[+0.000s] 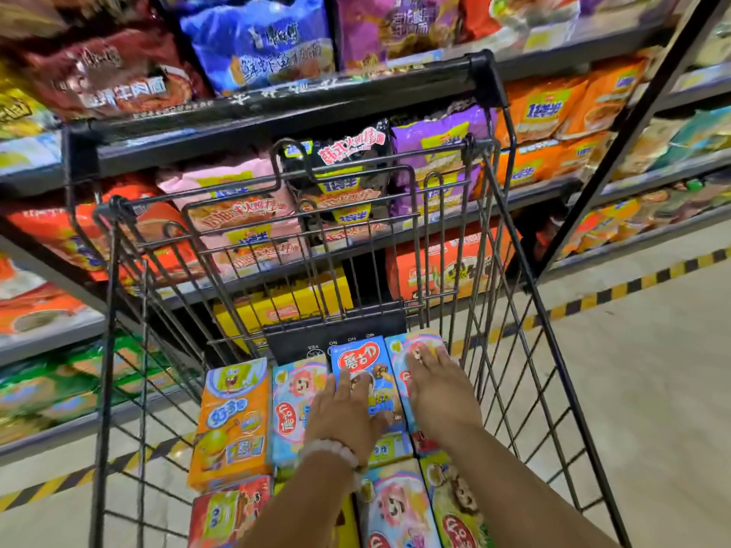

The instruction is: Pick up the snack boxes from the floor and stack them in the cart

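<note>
Several snack boxes lie flat inside the wire cart (526, 322). In the far row are an orange box (231, 421), a light blue box (294, 405), a blue box (358, 359) and a pink and blue box (411, 344). My left hand (344, 413), with a bead bracelet at the wrist, lies flat with straight fingers on the blue box and the light blue one. My right hand (435, 385) presses flat on the pink and blue box. A nearer row holds a red box (229, 512), a pink box (395, 504) and a green box (455, 504).
The cart's black handle bar (277, 108) and folded child seat flap (336, 330) face a shelf (553, 53) packed with instant noodle bags. Bare floor (652, 369) with a yellow and black stripe runs along the shelf base to the right.
</note>
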